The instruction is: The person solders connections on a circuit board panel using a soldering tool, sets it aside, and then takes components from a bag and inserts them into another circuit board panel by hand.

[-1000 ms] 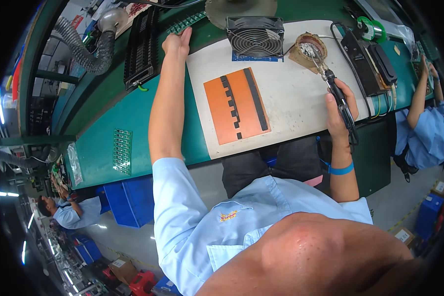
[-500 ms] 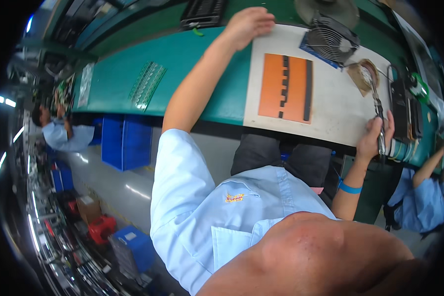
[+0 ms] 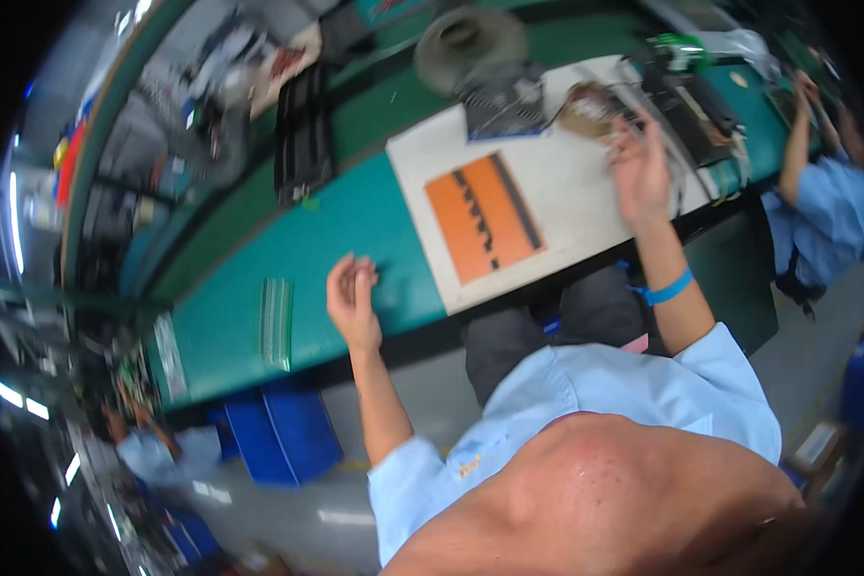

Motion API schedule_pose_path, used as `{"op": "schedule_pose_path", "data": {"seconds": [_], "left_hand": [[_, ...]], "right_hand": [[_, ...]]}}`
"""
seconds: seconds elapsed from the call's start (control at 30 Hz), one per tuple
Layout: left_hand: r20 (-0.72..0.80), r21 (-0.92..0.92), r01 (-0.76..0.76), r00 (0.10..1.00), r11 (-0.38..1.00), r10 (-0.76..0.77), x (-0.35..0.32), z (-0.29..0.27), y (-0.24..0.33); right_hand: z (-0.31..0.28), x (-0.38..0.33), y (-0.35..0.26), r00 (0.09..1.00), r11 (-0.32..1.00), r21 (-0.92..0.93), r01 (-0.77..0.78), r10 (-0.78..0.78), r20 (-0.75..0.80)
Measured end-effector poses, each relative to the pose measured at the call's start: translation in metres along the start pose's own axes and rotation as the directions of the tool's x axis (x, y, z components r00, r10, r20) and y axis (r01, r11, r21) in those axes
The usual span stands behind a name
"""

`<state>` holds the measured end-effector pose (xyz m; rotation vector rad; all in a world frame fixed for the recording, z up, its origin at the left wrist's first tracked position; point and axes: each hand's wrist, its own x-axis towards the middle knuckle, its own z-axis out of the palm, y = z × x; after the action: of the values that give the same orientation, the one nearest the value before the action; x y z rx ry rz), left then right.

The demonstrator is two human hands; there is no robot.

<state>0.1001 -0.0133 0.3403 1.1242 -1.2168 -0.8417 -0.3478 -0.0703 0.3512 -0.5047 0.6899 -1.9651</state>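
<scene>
1. the left hand [image 3: 353, 300] hovers over the green bench [image 3: 355, 226] near its front edge, fingers loosely curled; whether it holds anything small i cannot tell.
2. the right hand [image 3: 637, 165] is raised over the white mat [image 3: 566, 206] near its right edge, fingers half open; motion blur hides any grip.
3. an orange jig [image 3: 483, 217] lies flat mid-mat, between the hands and touched by neither.
4. a fan [image 3: 505, 96] and a brown coil [image 3: 590, 108] sit at the mat's far edge; a black tray [image 3: 303, 130] lies further left.
5. judging from this, the jig looks untouched, so the work seems early.
</scene>
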Motion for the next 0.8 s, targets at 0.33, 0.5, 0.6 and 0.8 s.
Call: {"op": "schedule_pose_path", "data": {"seconds": [0.33, 0.5, 0.6, 0.8], "left_hand": [[0.135, 0.285, -0.548, 0.835, 0.786, 0.533, 0.02, 0.031, 0.077], [0.28, -0.051, -0.985, 0.142, 0.163, 0.949, 0.072, 0.051, 0.282], [0.161, -0.16, -0.986, 0.029, 0.056, 0.986, 0.084, 0.064, 0.282], [0.108, -0.204, -0.977, -0.08, -0.057, 0.991, 0.12, 0.098, 0.287]], "right_hand": [[-0.014, -0.001, 0.011, 0.94, 0.923, 0.22, -0.317, 0.337, -0.06], [0.009, -0.018, 0.007, 0.857, 0.832, 0.244, -0.498, 0.515, -0.008], [-0.006, -0.022, 0.015, 0.884, 0.892, 0.02, -0.451, 0.444, 0.147], [0.0, -0.037, 0.024, 0.914, 0.943, -0.229, -0.243, 0.302, 0.272]]}}
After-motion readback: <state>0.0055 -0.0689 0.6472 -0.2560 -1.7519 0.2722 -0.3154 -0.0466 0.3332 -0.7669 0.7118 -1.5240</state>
